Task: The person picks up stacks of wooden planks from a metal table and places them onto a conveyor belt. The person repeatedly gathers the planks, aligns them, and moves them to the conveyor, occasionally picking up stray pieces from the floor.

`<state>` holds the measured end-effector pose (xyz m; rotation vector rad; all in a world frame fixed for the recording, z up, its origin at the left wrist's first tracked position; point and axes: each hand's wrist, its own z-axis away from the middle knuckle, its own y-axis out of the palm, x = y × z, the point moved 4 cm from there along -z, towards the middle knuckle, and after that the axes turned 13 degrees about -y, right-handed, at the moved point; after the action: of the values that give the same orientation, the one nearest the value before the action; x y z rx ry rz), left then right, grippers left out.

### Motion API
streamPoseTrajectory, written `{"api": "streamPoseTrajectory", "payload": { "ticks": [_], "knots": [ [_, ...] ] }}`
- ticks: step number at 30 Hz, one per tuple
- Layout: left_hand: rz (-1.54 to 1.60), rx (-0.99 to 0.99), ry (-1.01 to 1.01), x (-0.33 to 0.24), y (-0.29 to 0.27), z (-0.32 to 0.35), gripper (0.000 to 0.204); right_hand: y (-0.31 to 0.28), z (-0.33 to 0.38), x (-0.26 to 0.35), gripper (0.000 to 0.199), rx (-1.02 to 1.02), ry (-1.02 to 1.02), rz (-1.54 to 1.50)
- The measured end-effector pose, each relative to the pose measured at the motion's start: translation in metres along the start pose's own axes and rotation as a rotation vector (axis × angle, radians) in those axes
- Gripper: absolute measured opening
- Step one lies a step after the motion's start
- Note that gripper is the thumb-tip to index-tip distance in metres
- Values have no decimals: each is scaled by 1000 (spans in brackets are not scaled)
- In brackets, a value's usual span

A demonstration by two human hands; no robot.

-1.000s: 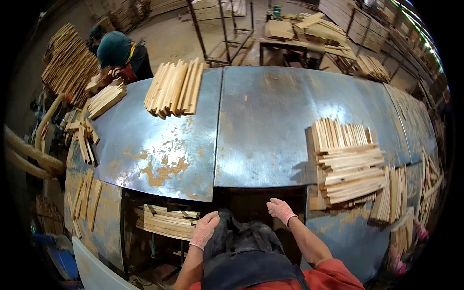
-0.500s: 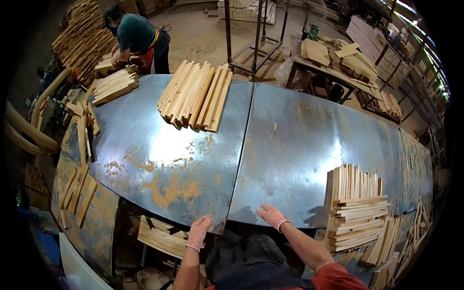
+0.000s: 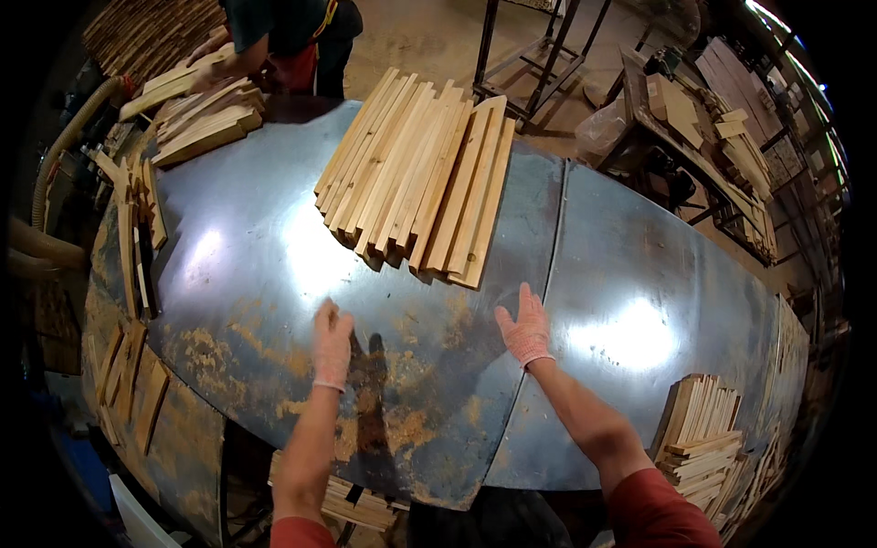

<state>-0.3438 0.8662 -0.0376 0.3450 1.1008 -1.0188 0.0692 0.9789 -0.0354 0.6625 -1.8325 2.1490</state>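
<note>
A bundle of pale wooden strips [image 3: 406,169] lies side by side on the metal-topped table [image 3: 219,301], its near ends uneven. My left hand [image 3: 332,342], in a pinkish knit glove, hovers over the table short of the bundle's near left end. Its fingers are partly curled and somewhat blurred, with nothing seen in them. To the right, my right hand [image 3: 525,327] is gloved alike, thumb and fingers spread and holding nothing. It is closer to the bundle's near right corner. Neither hand touches the strips.
Across the table at the far left, a co-worker [image 3: 292,41] handles wood beside another stack of strips [image 3: 206,119]. More strips are piled at the right [image 3: 703,438]. Loose pieces [image 3: 128,374] lie at the left. A metal rack [image 3: 539,64] stands beyond the table.
Both my hands have moved from the table's near edge forward over its top, toward the bundle. My view has shifted closer to the bundle. The co-worker's arms have moved over the wood.
</note>
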Motion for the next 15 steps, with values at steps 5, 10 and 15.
{"api": "streamPoseTrajectory", "payload": {
  "ticks": [5,10,15],
  "knots": [
    [-4,-27,49,-60,20,-118,99,39,-70,45,86,-69,-71,-20],
    [-50,-27,65,-105,33,-221,119,60,-104,68,81,-186,-69,-107],
    [4,15,83,-126,53,-262,102,30,-115,88,81,-164,147,-414]
  ]
}}
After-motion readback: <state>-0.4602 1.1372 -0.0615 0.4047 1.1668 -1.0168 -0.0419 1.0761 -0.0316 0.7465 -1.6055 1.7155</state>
